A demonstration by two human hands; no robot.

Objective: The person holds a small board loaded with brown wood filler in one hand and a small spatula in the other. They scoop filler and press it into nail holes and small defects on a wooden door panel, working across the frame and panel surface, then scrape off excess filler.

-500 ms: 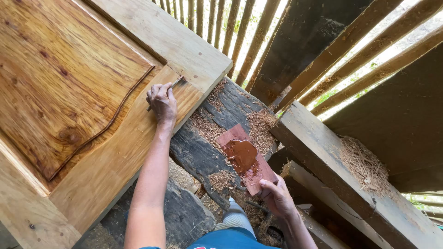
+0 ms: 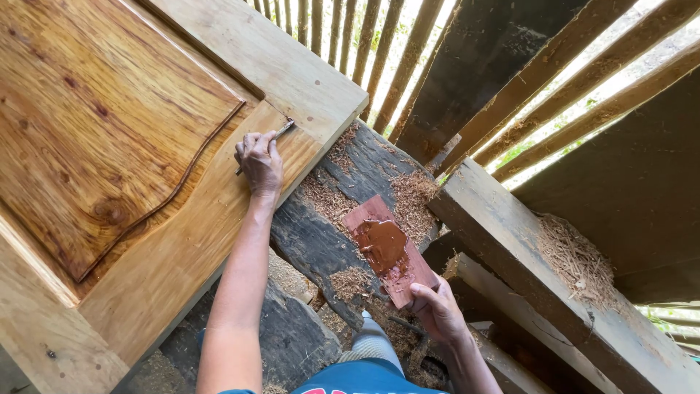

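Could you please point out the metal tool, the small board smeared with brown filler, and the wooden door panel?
Metal tool (image 2: 283,130), head view: on its exposed blade tip.
Small board (image 2: 386,248), head view: on the brown filler patch at its middle.
Wooden door panel (image 2: 102,124), head view: on its raised centre field.

no packages, no labels, signs or screens

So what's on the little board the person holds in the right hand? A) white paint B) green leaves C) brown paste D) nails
C: the right hand grips a small flat board with a glossy brown paste smeared in its middle, while the left hand presses a thin metal tool to the wooden door panel.
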